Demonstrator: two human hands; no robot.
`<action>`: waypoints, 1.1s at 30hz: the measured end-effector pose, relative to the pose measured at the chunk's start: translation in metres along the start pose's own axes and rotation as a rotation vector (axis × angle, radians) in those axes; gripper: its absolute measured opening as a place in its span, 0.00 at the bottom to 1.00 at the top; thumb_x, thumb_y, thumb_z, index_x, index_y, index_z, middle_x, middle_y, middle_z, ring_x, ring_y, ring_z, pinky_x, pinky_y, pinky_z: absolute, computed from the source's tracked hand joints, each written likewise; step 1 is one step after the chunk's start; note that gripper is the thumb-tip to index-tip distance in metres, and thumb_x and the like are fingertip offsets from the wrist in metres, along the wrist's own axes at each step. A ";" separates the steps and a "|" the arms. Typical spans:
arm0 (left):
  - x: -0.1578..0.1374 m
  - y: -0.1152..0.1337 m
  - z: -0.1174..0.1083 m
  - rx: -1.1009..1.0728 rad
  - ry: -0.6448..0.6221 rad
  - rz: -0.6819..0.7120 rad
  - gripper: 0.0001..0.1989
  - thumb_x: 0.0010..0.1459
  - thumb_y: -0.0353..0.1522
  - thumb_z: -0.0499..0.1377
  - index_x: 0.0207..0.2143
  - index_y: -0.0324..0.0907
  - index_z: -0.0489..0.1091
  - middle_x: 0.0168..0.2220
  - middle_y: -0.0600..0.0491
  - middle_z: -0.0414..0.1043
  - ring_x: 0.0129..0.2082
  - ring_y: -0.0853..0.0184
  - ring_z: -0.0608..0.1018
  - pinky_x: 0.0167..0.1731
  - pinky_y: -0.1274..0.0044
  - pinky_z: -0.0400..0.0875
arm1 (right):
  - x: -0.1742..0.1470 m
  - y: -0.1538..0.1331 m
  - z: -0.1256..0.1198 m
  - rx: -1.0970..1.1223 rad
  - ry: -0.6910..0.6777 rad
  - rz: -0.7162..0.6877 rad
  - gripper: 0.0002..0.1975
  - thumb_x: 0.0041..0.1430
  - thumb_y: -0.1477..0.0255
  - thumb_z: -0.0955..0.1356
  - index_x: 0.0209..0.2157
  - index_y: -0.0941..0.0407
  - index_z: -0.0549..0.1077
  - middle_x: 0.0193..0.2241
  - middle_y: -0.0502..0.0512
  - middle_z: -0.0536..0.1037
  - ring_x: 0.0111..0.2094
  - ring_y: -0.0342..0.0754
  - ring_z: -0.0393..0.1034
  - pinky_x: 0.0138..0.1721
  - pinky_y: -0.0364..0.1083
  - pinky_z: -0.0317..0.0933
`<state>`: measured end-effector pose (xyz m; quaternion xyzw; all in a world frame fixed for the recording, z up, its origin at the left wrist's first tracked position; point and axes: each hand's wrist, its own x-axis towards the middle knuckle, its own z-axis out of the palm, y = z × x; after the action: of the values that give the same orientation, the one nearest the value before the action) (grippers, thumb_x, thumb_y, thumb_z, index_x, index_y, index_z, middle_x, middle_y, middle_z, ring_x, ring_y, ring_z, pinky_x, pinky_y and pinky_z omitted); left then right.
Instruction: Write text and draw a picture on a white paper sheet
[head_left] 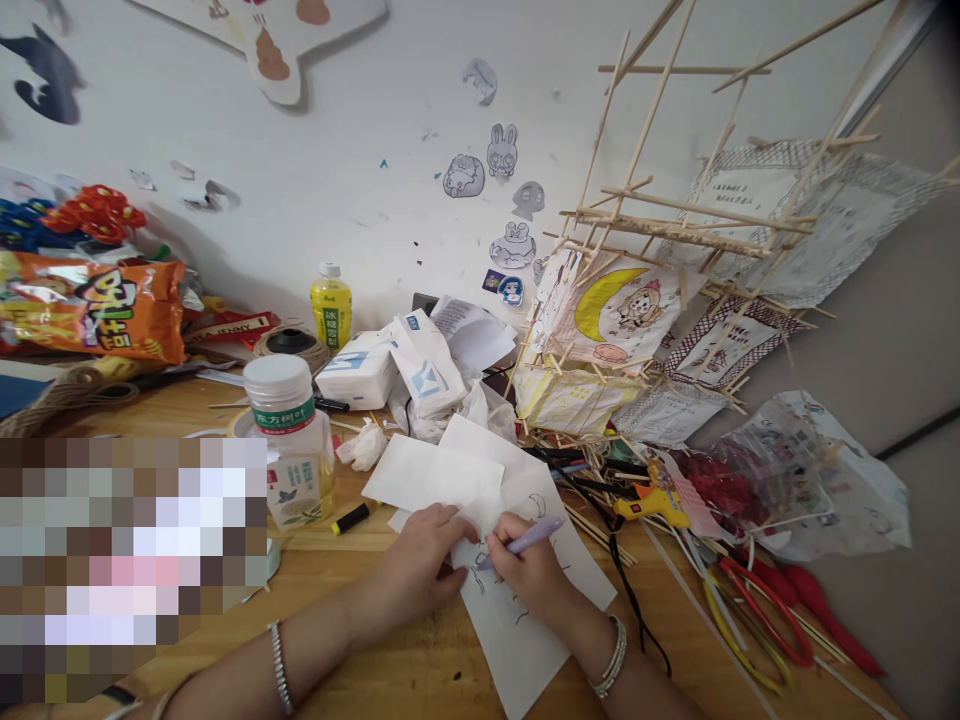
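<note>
My right hand (523,572) is closed around a light purple pen (540,533), its lower end at a white sheet of paper (517,655). Thin dark curved lines show on that sheet. My left hand (426,562) rests at the sheet's left edge with its fingers stretched out, holding nothing. Beyond both hands, a smaller white paper (424,477) overlaps the sheet. A black marker with a yellow end (352,518) lies left of my left hand.
A large drink bottle (281,440) and tissue packs (360,370) stand behind. To the right lie a yellow glue gun (652,505), red-handled scissors (772,610) and a black cable (626,590). A wooden stick frame with drawn panels (615,310) rises at the back right.
</note>
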<state>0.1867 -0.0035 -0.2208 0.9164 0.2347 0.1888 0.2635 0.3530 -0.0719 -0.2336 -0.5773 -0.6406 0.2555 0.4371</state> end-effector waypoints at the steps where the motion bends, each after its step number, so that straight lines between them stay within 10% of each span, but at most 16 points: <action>1: 0.000 0.000 0.000 -0.001 -0.002 -0.002 0.16 0.45 0.24 0.57 0.38 0.45 0.65 0.38 0.52 0.66 0.41 0.60 0.67 0.40 0.70 0.62 | 0.000 0.000 0.000 0.003 0.001 0.004 0.13 0.54 0.73 0.60 0.18 0.53 0.52 0.14 0.43 0.58 0.18 0.41 0.54 0.22 0.41 0.50; 33: 0.001 -0.005 0.002 -0.093 0.070 0.046 0.15 0.48 0.22 0.53 0.39 0.44 0.66 0.38 0.53 0.68 0.41 0.63 0.69 0.41 0.72 0.63 | 0.001 -0.004 -0.005 0.209 0.068 0.167 0.12 0.51 0.73 0.62 0.18 0.54 0.55 0.11 0.42 0.59 0.14 0.39 0.53 0.17 0.39 0.50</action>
<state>0.1864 -0.0001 -0.2246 0.9011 0.2135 0.2378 0.2931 0.3548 -0.0728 -0.2277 -0.5884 -0.5449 0.3365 0.4936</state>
